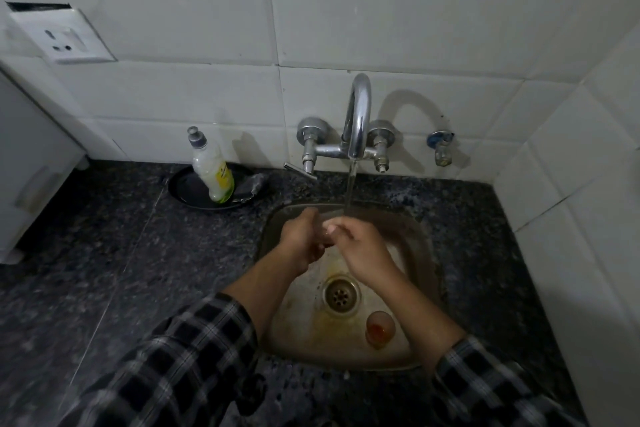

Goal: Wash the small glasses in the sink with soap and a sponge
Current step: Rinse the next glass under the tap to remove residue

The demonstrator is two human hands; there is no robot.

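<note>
Head view shows us one small glass [380, 328] standing upright at the lower right of the sink [298, 322]. It has orange residue in its bottom and sits just below and right of the drain [341, 295], near the basin's front wall and beside the right forearm.

Above the drain, at mid-frame, our left hand [301, 239] and right hand [360, 250] meet under the water stream [351, 184] falling from the tap [358, 114]. Both hands have fingers curled toward each other. The spot between them is blurred, so we cannot tell whether they grip anything. Bare basin floor shows left of the drain, under the left forearm.

At the right, only a narrow strip of dark speckled surface [121, 270] runs between the sink rim and the tiled side wall. To the left the surface spreads wide.

Left of the tap, against the back wall [381, 10], a soap bottle [213, 170] stands tilted on a black plate [176, 187]. A grey scouring pad [254, 182] lies at the plate's right edge. A wall socket [65, 35] sits at the upper left of the frame.
</note>
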